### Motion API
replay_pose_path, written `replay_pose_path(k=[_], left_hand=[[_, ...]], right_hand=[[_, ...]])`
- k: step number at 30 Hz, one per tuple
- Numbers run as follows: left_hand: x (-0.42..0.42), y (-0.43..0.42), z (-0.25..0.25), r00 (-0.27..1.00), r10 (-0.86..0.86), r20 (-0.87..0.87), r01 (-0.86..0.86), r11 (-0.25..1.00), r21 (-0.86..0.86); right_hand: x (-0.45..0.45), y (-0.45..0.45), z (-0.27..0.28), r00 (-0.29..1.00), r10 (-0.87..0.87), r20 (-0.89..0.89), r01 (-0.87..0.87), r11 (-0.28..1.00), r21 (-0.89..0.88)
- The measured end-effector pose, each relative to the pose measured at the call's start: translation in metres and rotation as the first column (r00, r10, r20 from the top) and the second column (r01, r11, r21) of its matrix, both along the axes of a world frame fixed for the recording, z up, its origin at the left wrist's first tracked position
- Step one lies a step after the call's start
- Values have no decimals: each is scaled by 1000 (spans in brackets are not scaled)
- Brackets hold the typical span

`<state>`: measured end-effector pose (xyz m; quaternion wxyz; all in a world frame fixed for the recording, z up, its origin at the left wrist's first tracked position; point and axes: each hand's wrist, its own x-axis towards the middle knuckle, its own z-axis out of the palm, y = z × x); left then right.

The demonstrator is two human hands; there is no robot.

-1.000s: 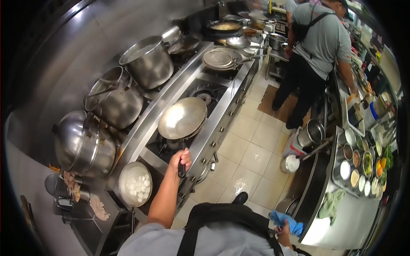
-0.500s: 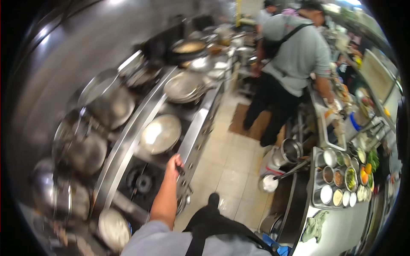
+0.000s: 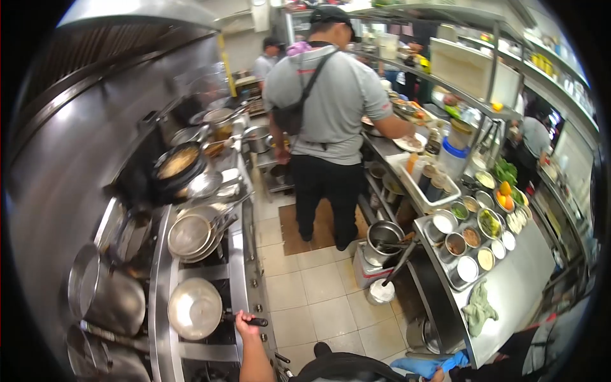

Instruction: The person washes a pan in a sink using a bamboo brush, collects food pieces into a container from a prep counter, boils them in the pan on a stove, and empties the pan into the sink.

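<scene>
At the lower left, my left hand (image 3: 244,323) is closed around the black handle of a frying pan (image 3: 195,309). The pan sits level on the stove grate, its shiny inside facing up. A burner (image 3: 213,369) shows in front of it. Just behind stands a stack of pans (image 3: 189,234) with handles pointing right. At the bottom edge, only part of my right hand (image 3: 437,375) shows, closed on a bunched blue cloth (image 3: 453,361); its arm is out of view.
Large pots (image 3: 118,299) line the stove's left side. A co-worker (image 3: 321,108) in a grey shirt stands ahead at the counter. To the right are a tray of ingredient tubs (image 3: 459,280) and a green cloth (image 3: 479,309). A pot (image 3: 384,242) rests low beside the tiled walkway.
My view has lifted and turned, showing more of the shelves. My left hand stays on the pan handle. The blue cloth shows more, and another person's grey-clad body appears at lower right.
</scene>
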<state>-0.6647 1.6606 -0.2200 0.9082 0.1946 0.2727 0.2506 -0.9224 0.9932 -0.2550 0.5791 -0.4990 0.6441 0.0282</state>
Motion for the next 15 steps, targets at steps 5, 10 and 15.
replay_pose_path(k=[5,10,15], left_hand=[[19,6,-6,996,-10,92,8,1000,23],[26,-9,8,995,102,-5,-102,994,-43],[-12,-65,15,991,-76,-108,71,996,-50]], right_hand=[[-43,6,-4,996,-85,23,85,996,-6],[-51,2,-6,977,-179,119,189,979,-79],[-84,-25,-16,932,-101,347,27,977,211]])
